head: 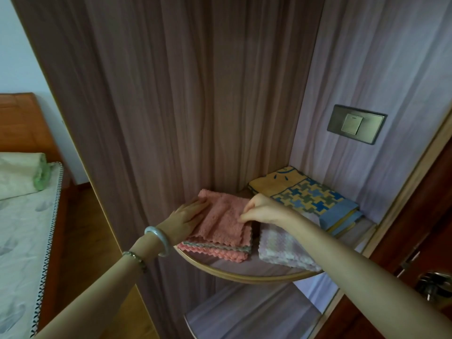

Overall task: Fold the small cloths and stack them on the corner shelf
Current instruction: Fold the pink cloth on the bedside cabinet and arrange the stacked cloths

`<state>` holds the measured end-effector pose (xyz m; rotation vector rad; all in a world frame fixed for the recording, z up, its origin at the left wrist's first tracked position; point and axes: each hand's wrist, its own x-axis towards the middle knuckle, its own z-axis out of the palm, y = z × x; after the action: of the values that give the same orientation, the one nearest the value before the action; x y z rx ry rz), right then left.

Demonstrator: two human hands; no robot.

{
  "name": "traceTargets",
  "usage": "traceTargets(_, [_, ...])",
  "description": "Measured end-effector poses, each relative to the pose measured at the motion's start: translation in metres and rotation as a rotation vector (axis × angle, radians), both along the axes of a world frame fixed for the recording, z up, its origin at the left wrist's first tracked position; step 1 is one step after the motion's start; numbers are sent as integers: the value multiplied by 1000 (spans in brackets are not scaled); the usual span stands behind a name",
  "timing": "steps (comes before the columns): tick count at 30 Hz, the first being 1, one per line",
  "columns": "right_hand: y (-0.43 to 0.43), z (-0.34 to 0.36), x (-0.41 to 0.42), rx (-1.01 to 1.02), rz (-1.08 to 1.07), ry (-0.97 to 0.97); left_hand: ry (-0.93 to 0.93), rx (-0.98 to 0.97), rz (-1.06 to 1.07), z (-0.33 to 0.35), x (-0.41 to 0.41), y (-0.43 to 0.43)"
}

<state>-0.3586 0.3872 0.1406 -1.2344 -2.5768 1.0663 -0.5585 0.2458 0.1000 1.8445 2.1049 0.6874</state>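
The left hand [189, 216] lies flat, fingers straight, pressing on the left side of the top pink cloth [220, 217]. The right hand [259, 211] has its fingers curled and pinches the same cloth near its right edge. A pale bangle [159, 238] and a bead bracelet [135, 256] sit on the left wrist.

The pink cloth tops a small stack [215, 249] of folded cloths (a grey-green layer and another pink one show at the scalloped front edges). This stack rests on the left part of the corner shelf [244, 275], reaching its curved front edge. Just beside it on the right, under the right forearm, lies a lilac-and-white cloth [281, 250], also near the front edge. Behind that, toward the shelf's back right corner, lies a folded patterned towel [305, 195] in yellow and blue.

Below is a lower shelf [244, 314]. A wall switch [355, 123] is set in the right wall above the towel. A bed [19, 216] stands far left, and a door handle [435, 285] shows at the right edge.
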Motion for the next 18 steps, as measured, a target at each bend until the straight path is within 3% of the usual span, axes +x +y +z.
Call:
traceTargets(5, [2,20,8,9,-69,21,141,-51,0,-3,-2,-1])
traceTargets(10, [-7,15,15,164,12,-181,193,-86,-25,4,-2,1])
traceTargets(14, [-15,10,4,643,-79,233,184,69,-35,25,5,5])
traceTargets(15, [-20,8,0,698,-7,200,218,53,-41,28,8,6])
traceTargets(18, [-41,-20,-6,676,269,-219,494,-6,-110,15,17,11])
